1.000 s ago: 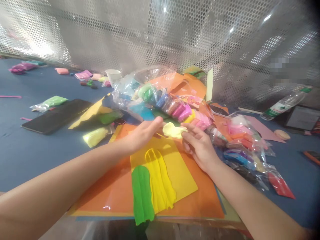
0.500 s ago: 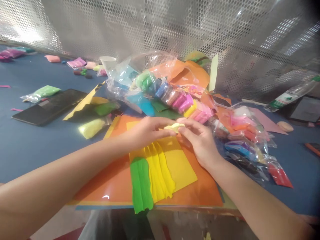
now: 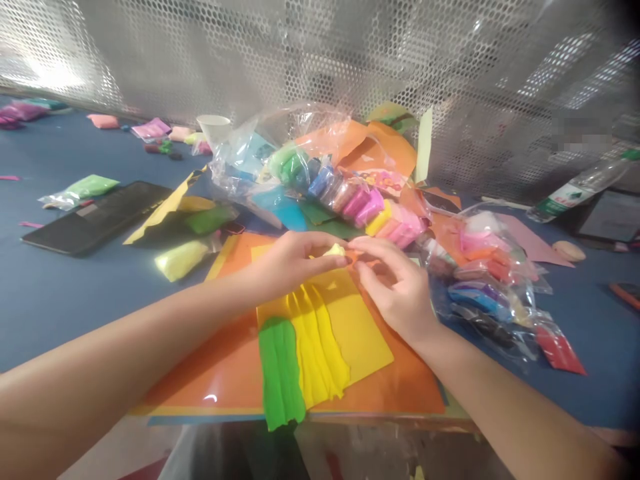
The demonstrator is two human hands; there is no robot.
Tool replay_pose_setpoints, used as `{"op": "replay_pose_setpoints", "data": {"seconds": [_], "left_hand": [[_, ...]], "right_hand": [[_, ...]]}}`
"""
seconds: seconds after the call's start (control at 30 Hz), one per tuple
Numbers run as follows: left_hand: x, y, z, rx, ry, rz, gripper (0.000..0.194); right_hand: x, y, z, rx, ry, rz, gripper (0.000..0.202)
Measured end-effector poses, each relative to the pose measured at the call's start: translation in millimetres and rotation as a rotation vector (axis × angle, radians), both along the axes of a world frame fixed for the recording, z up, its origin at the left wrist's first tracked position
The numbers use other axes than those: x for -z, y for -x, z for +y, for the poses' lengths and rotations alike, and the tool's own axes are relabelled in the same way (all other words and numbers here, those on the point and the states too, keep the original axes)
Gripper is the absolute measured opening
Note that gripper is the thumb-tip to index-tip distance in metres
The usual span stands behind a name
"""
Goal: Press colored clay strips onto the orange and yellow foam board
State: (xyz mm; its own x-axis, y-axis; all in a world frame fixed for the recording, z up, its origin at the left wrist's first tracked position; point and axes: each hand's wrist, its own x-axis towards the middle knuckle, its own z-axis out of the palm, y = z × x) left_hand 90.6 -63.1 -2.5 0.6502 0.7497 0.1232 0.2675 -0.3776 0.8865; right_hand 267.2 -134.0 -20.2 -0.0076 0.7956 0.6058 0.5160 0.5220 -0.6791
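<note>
A small pale yellow lump of modelling clay (image 3: pixel 334 250) is pinched between the thumb and fingers of my left hand (image 3: pixel 295 261), above the sheets. Close by on the right, my right hand (image 3: pixel 400 280) has its thumb and forefinger apart, with nothing visible between them. Its fingertips come very near the left ones; whether they touch I cannot tell. Below the hands a ridged flat strip of yellow clay (image 3: pixel 320 347) lies on a yellow sheet (image 3: pixel 365 333). Alongside it is a ridged green clay strip (image 3: pixel 281 373), whose lower end hangs past the orange sheet's (image 3: pixel 215 367) front edge.
Behind the hands lies a clear bag of colourful clay packs (image 3: pixel 345 193); another bag (image 3: pixel 490 267) sits right. To the left are a dark tablet-like slab (image 3: pixel 95 217), a pale yellow packet (image 3: pixel 181 259) and a paper cup (image 3: pixel 214 130). A plastic bottle (image 3: pixel 580 190) leans at far right.
My right fingers have come off the pale yellow clay, which now stays in my left hand as a more compact lump. The strips have not moved on the sheets.
</note>
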Motion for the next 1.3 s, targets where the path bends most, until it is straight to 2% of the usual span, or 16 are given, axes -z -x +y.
{"op": "replay_pose_setpoints", "data": {"seconds": [0.1, 0.17, 0.27, 0.33, 0.4, 0.5, 0.57, 0.7, 0.8, 0.87, 0.93, 1.0, 1.07, 1.2, 1.27, 1.3], "left_hand": [[-4.3, 2.0, -1.9, -0.003, 0.029, -0.059, 0.032], [-6.2, 3.8, -3.9, 0.012, -0.038, -0.119, 0.027], [-4.6, 4.8, -5.1, 0.012, -0.344, -0.129, 0.025], [-1.0, 4.2, -4.1, 0.049, -0.582, -0.079, 0.03], [2.9, 3.7, -3.1, 0.1, -0.728, -0.003, 0.04], [6.8, 4.7, -4.3, 0.139, -0.808, 0.165, 0.057], [7.2, 6.0, -6.4, 0.181, -0.85, 0.264, 0.071], [-3.8, 8.1, -5.9, 0.206, -0.862, 0.309, 0.083], [-25.2, 17.7, -0.4, 0.099, -0.825, 0.272, 0.074], [-39.0, 33.7, 0.6, -0.042, -0.761, 0.31, 0.06], [-44.2, 57.7, -3.2, -0.205, -0.679, 0.365, 0.048], [-36.4, 85.8, -10.3, -0.377, -0.649, 0.37, 0.056], [-17.4, 112.8, -16.0, -0.48, -0.724, 0.373, 0.06], [25.0, 148.2, -12.7, -0.548, -0.788, 0.481, 0.075], [34.1, 153.1, -7.6, -0.548, -0.777, 0.562, 0.063], [34.1, 152.3, -5.8, -0.549, -0.757, 0.609, 0.057]], "right_hand": [[0.6, -1.7, 2.5, 0.023, 0.206, 0.253, 0.02], [1.0, -1.7, 4.4, -0.056, 0.378, 0.391, 0.017], [0.7, 0.0, 6.9, -0.309, 0.651, 0.558, 0.029], [-0.3, 1.3, 8.3, -0.416, 0.731, 0.644, 0.035], [-1.5, 2.1, 9.6, -0.387, 0.718, 0.7, 0.038], [-2.2, 2.1, 10.5, -0.276, 0.672, 0.751, 0.042], [-1.5, 1.8, 10.5, -0.259, 0.675, 0.765, 0.041], [2.2, 0.7, 12.2, -0.201, 0.621, 0.746, 0.025], [3.4, -2.1, 15.9, -0.202, 0.611, 0.785, 0.02], [1.7, -5.2, 17.9, -0.235, 0.621, 0.839, 0.019], [-1.6, -8.0, 18.3, -0.248, 0.613, 0.876, 0.02], [-5.3, -9.0, 16.7, -0.24, 0.605, 0.899, 0.022], [-7.9, -7.9, 14.3, -0.233, 0.61, 0.917, 0.025], [-8.0, -5.2, 11.6, -0.248, 0.614, 0.92, 0.03], [-6.4, -6.2, 12.6, -0.242, 0.598, 0.895, 0.029], [-5.5, -7.3, 13.4, -0.235, 0.59, 0.878, 0.028]]}}
